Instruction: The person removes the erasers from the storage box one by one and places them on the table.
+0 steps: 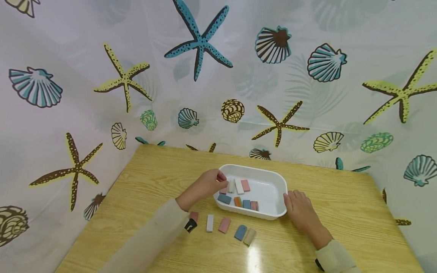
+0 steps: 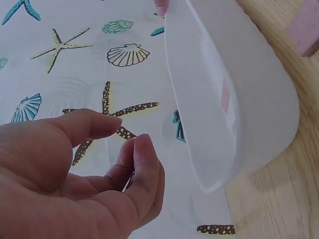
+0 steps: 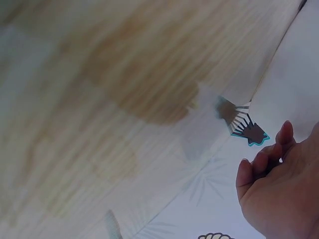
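Note:
A white oblong tray stands on the table with several small blocks inside, among them a white block, a blue block and an orange block. Over its left end is my left hand. The left wrist view shows that hand with thumb and bent fingers apart, nothing between them. My right hand rests against the tray's right end, thumb at the rim. Loosely bent fingers of the right hand appear in the right wrist view, holding nothing.
In front of the tray lie a dark red block, a white block, a pink block, a round-ended blue block and a beige block. A shell-patterned curtain surrounds the wooden table.

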Available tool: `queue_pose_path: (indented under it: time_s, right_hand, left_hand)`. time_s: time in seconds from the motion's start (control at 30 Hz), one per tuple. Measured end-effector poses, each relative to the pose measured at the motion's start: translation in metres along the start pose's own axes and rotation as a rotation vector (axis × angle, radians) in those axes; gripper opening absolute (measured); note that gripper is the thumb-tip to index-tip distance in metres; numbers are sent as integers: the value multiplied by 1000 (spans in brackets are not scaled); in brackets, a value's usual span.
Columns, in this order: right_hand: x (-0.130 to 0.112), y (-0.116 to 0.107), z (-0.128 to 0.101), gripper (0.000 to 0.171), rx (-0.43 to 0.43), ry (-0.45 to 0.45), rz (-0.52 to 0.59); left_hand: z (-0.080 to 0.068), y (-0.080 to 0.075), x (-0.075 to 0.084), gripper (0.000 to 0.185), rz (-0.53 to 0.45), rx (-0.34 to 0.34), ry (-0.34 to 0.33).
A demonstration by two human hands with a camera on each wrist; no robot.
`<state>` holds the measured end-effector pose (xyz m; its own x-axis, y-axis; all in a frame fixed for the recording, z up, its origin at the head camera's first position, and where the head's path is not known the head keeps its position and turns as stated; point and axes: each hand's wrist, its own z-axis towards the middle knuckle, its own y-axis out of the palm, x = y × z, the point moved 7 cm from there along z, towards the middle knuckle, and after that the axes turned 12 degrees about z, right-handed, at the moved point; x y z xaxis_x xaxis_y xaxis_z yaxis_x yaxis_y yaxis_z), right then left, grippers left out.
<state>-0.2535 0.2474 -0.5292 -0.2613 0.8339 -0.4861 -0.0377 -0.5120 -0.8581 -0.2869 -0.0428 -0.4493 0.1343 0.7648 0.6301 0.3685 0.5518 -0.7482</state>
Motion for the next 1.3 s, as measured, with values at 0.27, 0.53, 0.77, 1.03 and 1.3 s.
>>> queue_pose_path:
  time_s: [0.27, 0.53, 0.77, 1.03, 1.3]
  right_hand:
    - [-1, -1, 0, 36, 5, -10, -2]
    - [2, 0, 0, 38, -1, -1, 1]
    - [3, 3, 0, 38, -11, 13, 17]
    - [2, 3, 0, 36, -7, -1, 4]
    - [1, 0, 0, 31, 3, -9, -7]
  left_hand:
    - [27, 15, 17, 16, 35, -24, 10]
    - [40, 51, 40, 26, 90, -103, 59]
    - [52, 79, 54, 21, 94, -171, 29]
    - [60, 101, 53, 21, 259, -220, -8]
    - [61, 114, 61, 17, 407, -193, 5]
